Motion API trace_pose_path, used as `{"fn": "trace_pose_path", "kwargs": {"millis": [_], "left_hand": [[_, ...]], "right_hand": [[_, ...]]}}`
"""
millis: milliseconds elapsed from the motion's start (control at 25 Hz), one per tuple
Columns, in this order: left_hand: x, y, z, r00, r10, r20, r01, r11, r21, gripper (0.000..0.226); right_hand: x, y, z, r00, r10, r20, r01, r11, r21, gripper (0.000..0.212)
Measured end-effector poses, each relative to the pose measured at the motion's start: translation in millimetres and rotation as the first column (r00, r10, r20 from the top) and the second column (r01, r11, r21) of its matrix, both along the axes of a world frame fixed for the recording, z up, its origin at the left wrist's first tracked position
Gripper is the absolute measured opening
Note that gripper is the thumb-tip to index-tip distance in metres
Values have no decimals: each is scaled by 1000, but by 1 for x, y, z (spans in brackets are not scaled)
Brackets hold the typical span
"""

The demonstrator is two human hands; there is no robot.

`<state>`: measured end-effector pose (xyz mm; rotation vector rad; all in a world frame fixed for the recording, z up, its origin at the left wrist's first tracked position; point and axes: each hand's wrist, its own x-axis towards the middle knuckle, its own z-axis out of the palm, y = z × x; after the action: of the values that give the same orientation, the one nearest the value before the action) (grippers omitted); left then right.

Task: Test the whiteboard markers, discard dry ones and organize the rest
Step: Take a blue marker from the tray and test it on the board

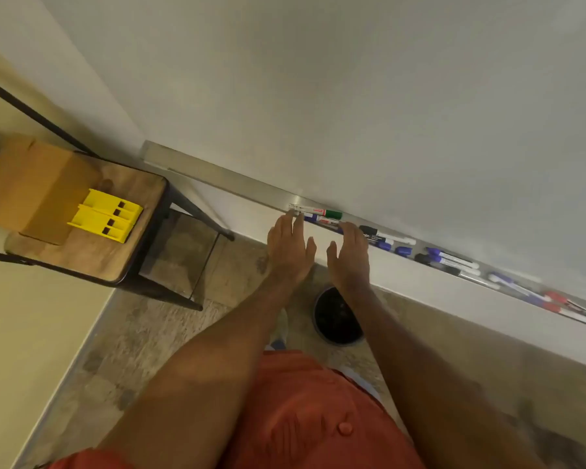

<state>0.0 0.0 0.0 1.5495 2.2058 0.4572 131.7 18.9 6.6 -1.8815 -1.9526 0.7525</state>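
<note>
A whiteboard (352, 96) fills the upper view, with a metal tray (224, 179) along its lower edge. Several markers lie in the tray: a green-capped marker (318, 211) at the left, black and blue ones (386, 238) in the middle, red ones (562, 302) at the far right. My left hand (290, 248) reaches to the tray, fingertips touching the white end of the green-capped marker. My right hand (351, 255) lies flat beside it, fingers over markers just right of the green one. Neither hand grips anything.
A wooden stool (92, 252) stands at the left with a cardboard box (31, 187) and a yellow slotted holder (107, 214) on it. A dark round bin (335, 316) sits on the floor below my right hand.
</note>
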Motion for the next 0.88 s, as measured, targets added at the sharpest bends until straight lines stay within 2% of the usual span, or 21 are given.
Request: {"fn": "trace_pose_path", "kwargs": {"millis": [200, 440, 880], "left_hand": [[-10, 18, -19, 984, -151, -91, 146, 988, -50, 55], [-23, 26, -26, 975, -173, -137, 176, 984, 8, 50], [-41, 56, -22, 964, -236, -120, 237, 971, -5, 39]], "right_hand": [[-4, 24, -1, 988, 55, 142, -63, 997, 53, 33], [-5, 44, -8, 961, 105, 255, -127, 989, 73, 22], [-16, 57, -4, 921, 135, 365, -177, 981, 84, 25]]}}
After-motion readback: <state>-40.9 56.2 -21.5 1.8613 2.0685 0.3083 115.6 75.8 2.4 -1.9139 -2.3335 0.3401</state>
